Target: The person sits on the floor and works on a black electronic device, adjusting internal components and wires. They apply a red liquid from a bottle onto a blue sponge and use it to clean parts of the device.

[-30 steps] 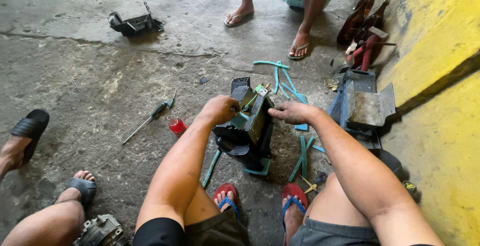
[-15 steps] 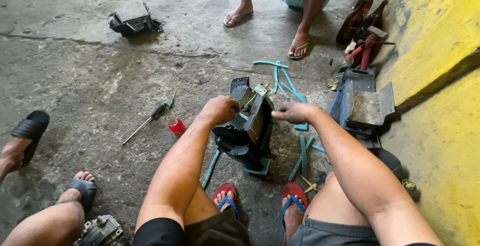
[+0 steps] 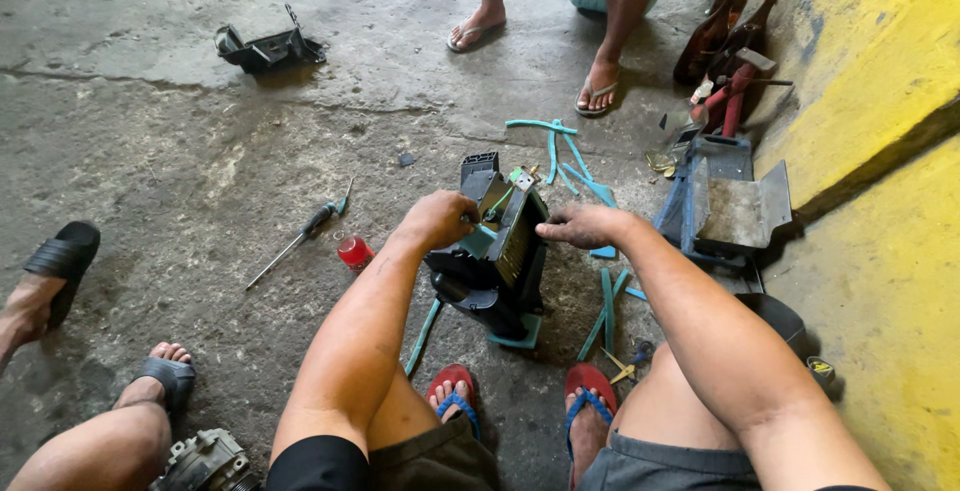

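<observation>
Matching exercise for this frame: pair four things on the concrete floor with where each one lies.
Things:
1. screwdriver
2. small red cap
3. black housing
4. black bracket

Places:
A. far upper left, alone
B. between left hand and right hand
C. left of the red cap
D. just left of the left forearm

Pairs: 1-C, 2-D, 3-B, 4-A

left hand (image 3: 438, 221): my forearm reaches forward from the knee, fingers curled shut, knuckles up | right hand (image 3: 583, 225): my arm stretches forward and inward, palm down, fingers bent and pointing left | spacing: both hands level, close together, not touching | legs: my knees are spread, feet in sandals
</observation>
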